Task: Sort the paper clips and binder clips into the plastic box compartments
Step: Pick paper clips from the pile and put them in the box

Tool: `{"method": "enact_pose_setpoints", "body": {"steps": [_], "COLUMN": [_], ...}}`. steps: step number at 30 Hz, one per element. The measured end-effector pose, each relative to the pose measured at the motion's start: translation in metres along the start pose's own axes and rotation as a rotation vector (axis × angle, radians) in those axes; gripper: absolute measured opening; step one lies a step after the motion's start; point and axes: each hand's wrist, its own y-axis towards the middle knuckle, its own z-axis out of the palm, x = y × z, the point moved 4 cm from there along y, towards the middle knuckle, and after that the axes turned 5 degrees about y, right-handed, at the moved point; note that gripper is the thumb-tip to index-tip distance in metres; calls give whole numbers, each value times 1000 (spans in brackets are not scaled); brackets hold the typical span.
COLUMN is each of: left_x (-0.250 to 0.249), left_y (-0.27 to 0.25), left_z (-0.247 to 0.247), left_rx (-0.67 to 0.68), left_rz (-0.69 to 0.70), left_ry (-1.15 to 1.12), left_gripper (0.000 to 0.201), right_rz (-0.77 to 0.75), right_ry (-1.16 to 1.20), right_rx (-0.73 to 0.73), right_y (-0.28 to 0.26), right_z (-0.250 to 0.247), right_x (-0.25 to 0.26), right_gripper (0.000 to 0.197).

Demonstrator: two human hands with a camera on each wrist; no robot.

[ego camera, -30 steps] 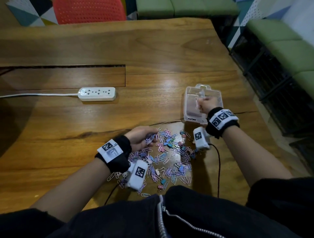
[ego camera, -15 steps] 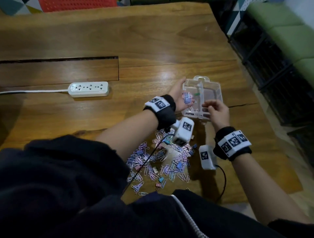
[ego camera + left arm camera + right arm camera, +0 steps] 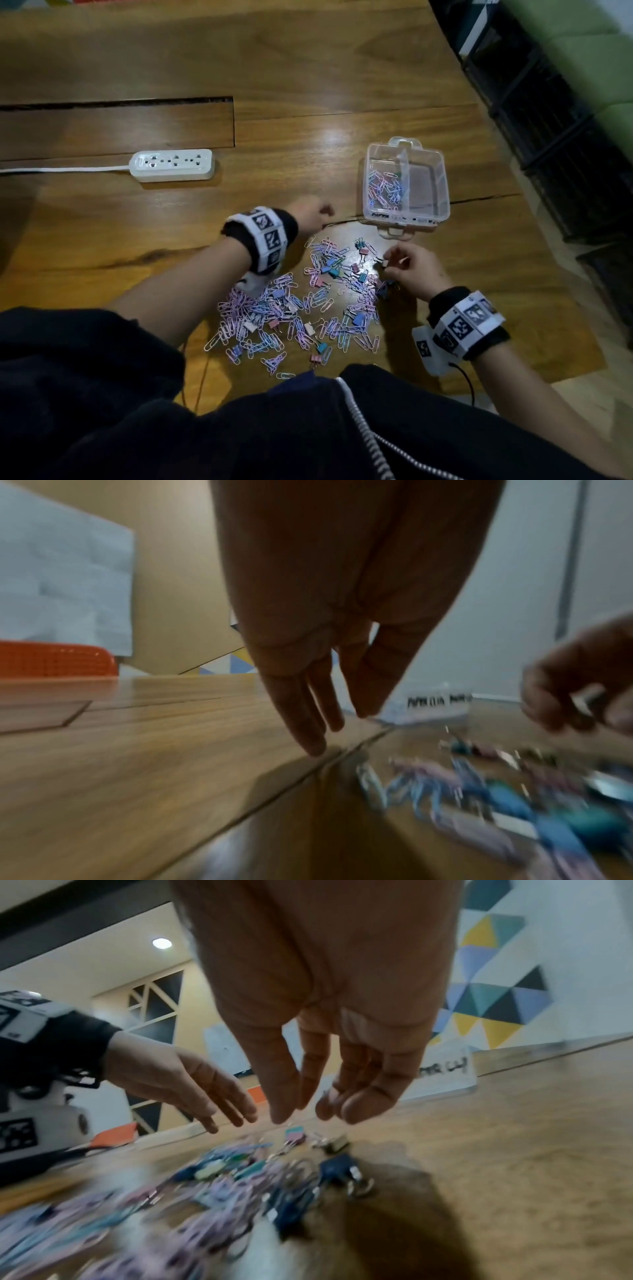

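**A:** Where are your hands relative to the plastic box (image 3: 442,178)?

**B:** Your left hand (image 3: 310,216) hangs over bare desk (image 3: 308,68) just left of the box's near corner, fingers straight and loosely together, holding nothing; the left wrist view shows its fingertips (image 3: 313,746) low over the wood. Your right hand (image 3: 416,270) is just in front of the box, at the far right edge of the clip pile (image 3: 298,305). Its fingers curl down toward a small white binder clip (image 3: 385,263). The head view suggests a pinch, but the right wrist view shows a gap under the fingertips, so I cannot tell whether you hold it.

**A:** How much open room is around the box?

**B:** Open wood lies beyond it and to its left, as far as the power strip (image 3: 173,165), which sits well apart on that side. To the box's right, the desk edge runs close. A dark crack in the wood passes under its near side.

**A:** And how do the task things look?

**B:** The box is clear, open-topped, split by a divider. Its left compartment holds pink and blue paper clips (image 3: 385,188); the right compartment looks bare. In front of the box, the pile spreads toward you: pastel paper clips mixed with blue, pink, teal and white binder clips (image 3: 358,318).
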Motion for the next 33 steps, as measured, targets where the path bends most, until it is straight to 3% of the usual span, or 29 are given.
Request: {"method": "enact_pose_setpoints", "body": {"steps": [2, 5, 8, 11, 15, 20, 26, 29, 31, 33], "left_x": [14, 21, 19, 15, 12, 15, 21, 28, 37, 40], "left_y": [-10, -29, -41, -43, -46, -47, -49, -49, -48, -50], "left_z": [17, 32, 46, 53, 55, 53, 54, 46, 43, 43], "left_rx": [126, 168, 138, 14, -14, 0, -37, -65, -17, 140], "left_rz": [56, 137, 157, 147, 106, 66, 26, -39, -121, -212], "left_ry": [249, 441, 539, 529, 405, 317, 199, -3, -347, -792], "left_gripper": [48, 65, 76, 60, 32, 23, 15, 6, 8, 14], "right_rz": [-77, -201, -268, -276, -278, -291, -205, -209, -192, -138], "right_ry": [-131, -285, -435, -590, -637, -625, -503, -375, -220, -19], "right_rx": [6, 15, 68, 120, 84, 54, 105, 86, 52, 21], "right_y": [-2, -4, 1, 10, 20, 21, 18, 14, 12, 12], "right_z": [14, 36, 48, 53, 52, 49, 51, 47, 42, 36], "right_x": [4, 10, 19, 25, 27, 24, 11, 10, 10, 8], "right_gripper": [28, 41, 60, 72, 59, 27, 18, 15, 12, 17]}}
